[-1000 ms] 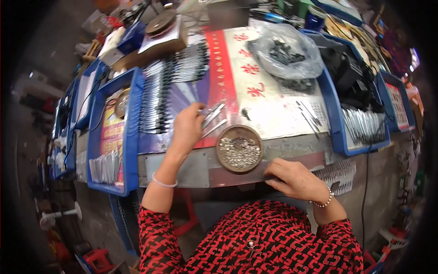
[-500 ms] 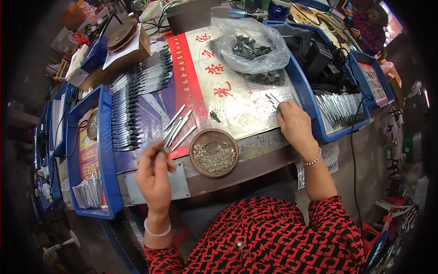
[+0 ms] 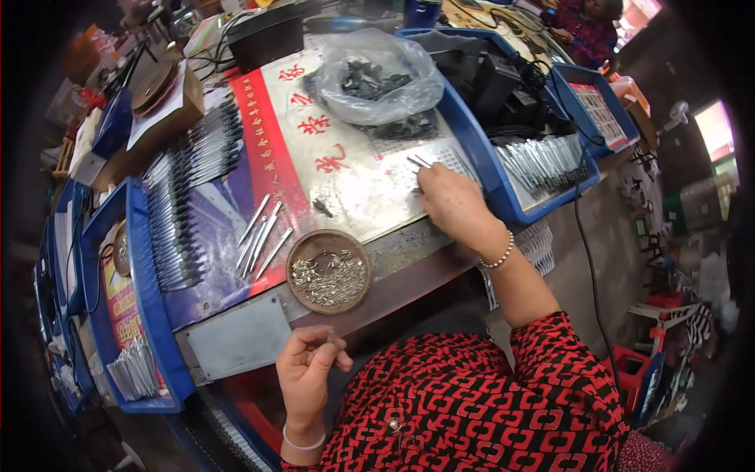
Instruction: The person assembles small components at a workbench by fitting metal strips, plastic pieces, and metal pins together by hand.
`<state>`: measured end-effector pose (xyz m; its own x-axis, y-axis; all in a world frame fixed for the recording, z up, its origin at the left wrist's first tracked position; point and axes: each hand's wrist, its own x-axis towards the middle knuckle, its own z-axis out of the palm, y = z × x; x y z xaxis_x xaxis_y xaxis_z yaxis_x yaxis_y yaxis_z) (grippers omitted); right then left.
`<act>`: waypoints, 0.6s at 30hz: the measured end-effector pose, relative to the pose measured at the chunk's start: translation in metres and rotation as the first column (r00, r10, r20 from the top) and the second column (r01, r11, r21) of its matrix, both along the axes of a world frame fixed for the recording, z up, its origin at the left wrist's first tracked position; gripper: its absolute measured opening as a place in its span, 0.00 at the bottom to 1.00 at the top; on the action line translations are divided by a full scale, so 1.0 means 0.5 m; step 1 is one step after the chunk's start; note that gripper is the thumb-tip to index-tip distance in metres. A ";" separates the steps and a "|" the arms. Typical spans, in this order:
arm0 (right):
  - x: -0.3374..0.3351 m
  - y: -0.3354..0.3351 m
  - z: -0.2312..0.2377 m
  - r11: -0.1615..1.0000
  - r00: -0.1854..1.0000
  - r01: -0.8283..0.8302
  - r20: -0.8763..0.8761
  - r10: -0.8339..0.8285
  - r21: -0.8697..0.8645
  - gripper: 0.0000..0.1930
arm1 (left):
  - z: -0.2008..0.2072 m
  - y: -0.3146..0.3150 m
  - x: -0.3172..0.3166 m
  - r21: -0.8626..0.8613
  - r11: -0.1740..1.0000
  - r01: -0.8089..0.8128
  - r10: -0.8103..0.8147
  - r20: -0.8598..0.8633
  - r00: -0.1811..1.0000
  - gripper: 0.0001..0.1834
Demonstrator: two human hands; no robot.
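My right hand (image 3: 458,206) reaches over the pale sheet at the right of the table, its fingers closed on thin metal strips (image 3: 419,160) whose ends stick out past the fingertips. Close to my body, below the round dish, my left hand (image 3: 308,368) is raised with thumb and fingers pinched together. Something small and greyish may be between them, too small to name. The brown round dish (image 3: 294,296) at the table's front edge contains many small metal pins (image 3: 334,282). Several slim silver metal strips (image 3: 262,236) lie loose to its left, and a small black piece (image 3: 322,208) lies behind it.
Rows of strips with black ends (image 3: 169,212) cover the table's left part. Blue trays (image 3: 174,346) holding silver strips flank the table; the right tray (image 3: 464,126) also carries black adapters. A clear plastic bag (image 3: 421,86) of black parts sits behind. Another person (image 3: 586,35) is at far right.
My left hand has moved away from the loose strips, down toward my body. My right hand stays at the metal strips on the right. The whole view has turned and shifted.
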<state>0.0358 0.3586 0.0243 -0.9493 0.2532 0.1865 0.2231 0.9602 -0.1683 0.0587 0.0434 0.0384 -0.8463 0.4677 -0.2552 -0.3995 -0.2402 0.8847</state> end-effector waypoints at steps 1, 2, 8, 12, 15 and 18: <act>0.002 -0.002 0.006 0.998 0.998 -0.062 0.010 0.062 -0.008 0.04 | 0.001 0.001 0.001 -0.006 0.999 0.045 -0.045 0.020 0.999 0.10; 0.002 -0.008 0.009 0.992 0.992 -0.125 0.022 0.125 -0.021 0.05 | -0.001 0.002 0.002 -0.013 0.996 0.090 -0.089 0.043 0.995 0.10; -0.011 -0.023 0.029 0.982 0.975 -0.190 0.119 0.190 -0.007 0.07 | -0.001 0.024 0.020 -0.007 0.996 0.092 -0.092 0.025 0.995 0.10; 0.013 -0.027 0.025 0.983 0.984 -0.177 0.011 0.178 -0.044 0.06 | -0.009 0.037 0.026 -0.023 0.997 0.078 -0.078 0.002 0.997 0.10; 0.021 -0.026 0.021 0.983 0.985 -0.159 -0.076 0.153 -0.088 0.05 | -0.004 0.045 0.031 0.005 0.999 0.036 -0.036 -0.003 0.999 0.09; 0.013 -0.027 0.022 0.974 0.970 -0.163 -0.207 0.129 -0.158 0.06 | 0.000 0.047 0.033 0.055 0.998 -0.008 0.006 0.031 0.999 0.07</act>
<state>0.0424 0.3453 0.0352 -0.9279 0.1590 0.3371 0.0290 0.9324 -0.3602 0.0752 0.0670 0.0382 -0.8416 0.4760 -0.2553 -0.4247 -0.2912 0.8572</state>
